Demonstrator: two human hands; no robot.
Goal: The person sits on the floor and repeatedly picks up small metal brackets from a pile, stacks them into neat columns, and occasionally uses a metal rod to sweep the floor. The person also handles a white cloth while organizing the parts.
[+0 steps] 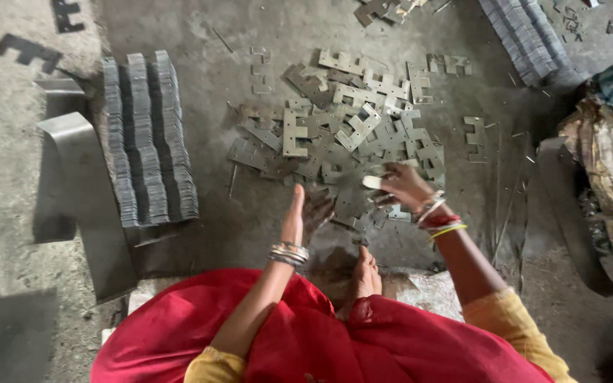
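You sit on a grey concrete floor [8,213] with the scattered pile of flat notched metal plates [349,135] spread out ahead of you; take that pile as your landmark. Left of the pile stand three tight rows of stacked plates [149,138] set on edge, and beyond those a bent metal sheet [72,142]. Right of the pile lies a crumpled sack [608,177], and above-right of it another stacked row [523,32]. Your red skirt [321,340] fills the near edge, a bare foot [367,273] poking out just below the pile. Your left hand [305,213] is held open, fingers spread, palm sideways at the pile's near edge. Your right hand [407,186] rests on the pile, fingers curled; whether they pinch a plate you cannot tell.
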